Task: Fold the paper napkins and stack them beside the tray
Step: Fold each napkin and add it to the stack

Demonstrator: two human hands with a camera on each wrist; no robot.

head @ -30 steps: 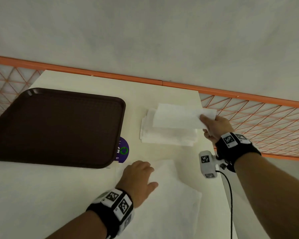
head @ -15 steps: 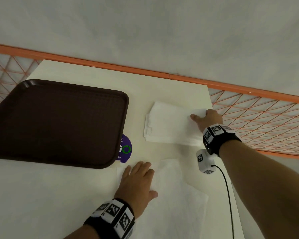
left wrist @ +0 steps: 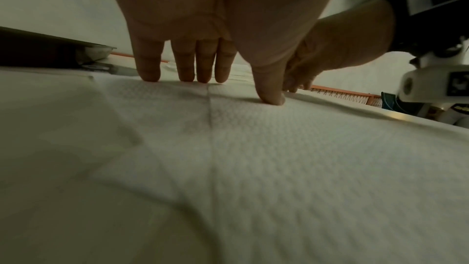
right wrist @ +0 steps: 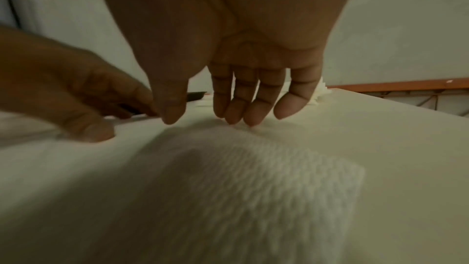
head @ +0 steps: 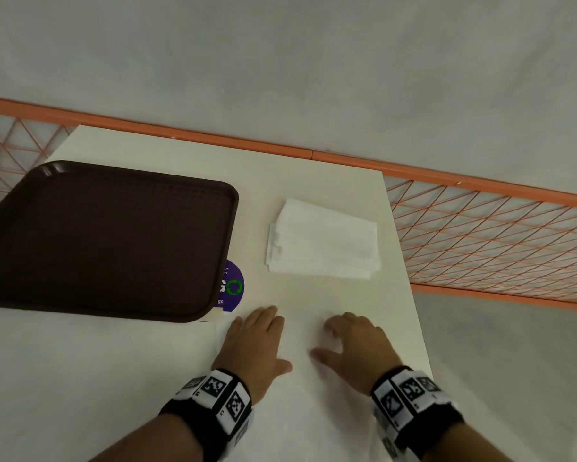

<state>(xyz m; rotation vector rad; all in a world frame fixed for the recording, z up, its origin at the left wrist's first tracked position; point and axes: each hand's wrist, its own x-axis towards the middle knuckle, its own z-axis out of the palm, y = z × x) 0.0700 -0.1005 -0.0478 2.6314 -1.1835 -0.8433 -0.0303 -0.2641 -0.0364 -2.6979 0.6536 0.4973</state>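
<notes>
Paper napkin [head: 300, 411] under both hands (flat).

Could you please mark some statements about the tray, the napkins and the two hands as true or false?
1. The brown tray has napkins lying in it. False: nothing lies in it; the folded stack sits on the table to its right.
2. The left hand rests on the unfolded napkin with straight fingers. True.
3. The right hand holds a folded napkin in the air. False: it holds nothing; its fingertips touch the unfolded napkin.
4. A purple round sticker shows partly from under the tray's near right corner. True.
5. The folded stack touches the tray. False: bare table lies between them.
</notes>
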